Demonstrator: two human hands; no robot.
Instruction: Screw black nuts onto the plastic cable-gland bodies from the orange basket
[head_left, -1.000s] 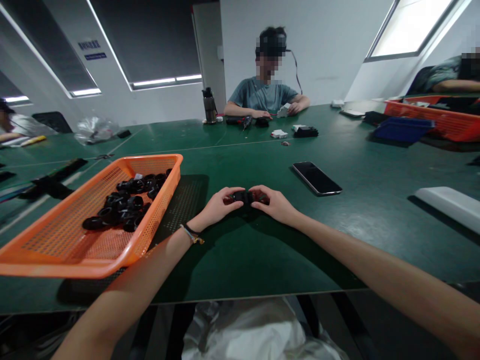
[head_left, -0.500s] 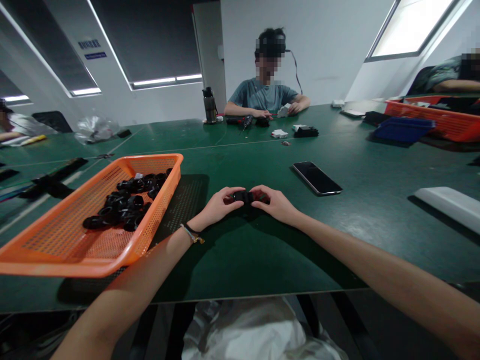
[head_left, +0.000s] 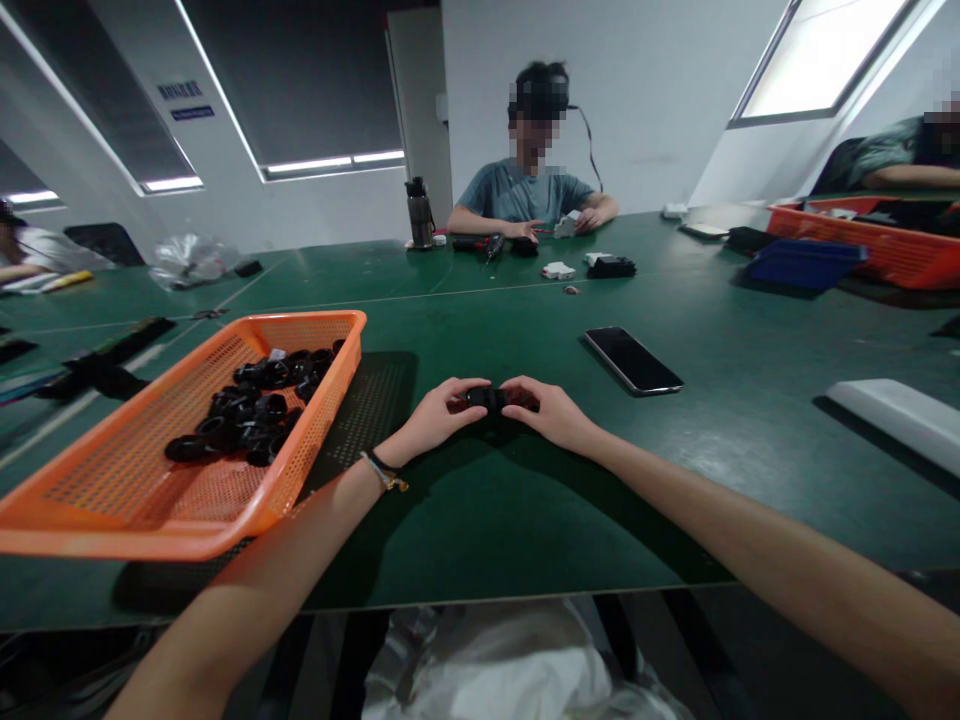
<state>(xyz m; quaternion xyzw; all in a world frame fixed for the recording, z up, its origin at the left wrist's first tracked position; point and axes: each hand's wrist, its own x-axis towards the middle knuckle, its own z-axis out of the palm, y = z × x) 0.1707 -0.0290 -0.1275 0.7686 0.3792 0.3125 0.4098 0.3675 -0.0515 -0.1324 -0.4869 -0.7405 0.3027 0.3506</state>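
A small black plastic part (head_left: pixel 486 399) is held just above the green table (head_left: pixel 465 520), between my two hands. My left hand (head_left: pixel 436 418) pinches its left end with thumb and fingers. From the other side, my right hand (head_left: pixel 551 412) grips the right end in the same way. The fingers hide much of the part, so its exact shape cannot be made out. To the left, an orange perforated basket (head_left: pixel 255 508) holds several shiny black plastic fittings (head_left: pixel 251 410), rounded and partly hollow.
A phone (head_left: pixel 634 360) lies right of my hands, and a long white object (head_left: pixel 900 415) is farther right. Across the table a person (head_left: pixel 517 195) handles a pale part near a bottle (head_left: pixel 419 213). A blue tray (head_left: pixel 806 265) and a red basket (head_left: pixel 892 250) stand at the back right.
My hands keep hold of the black part in nearly the same place, with the fingers shifted slightly. The fingers of the person opposite have moved a little.
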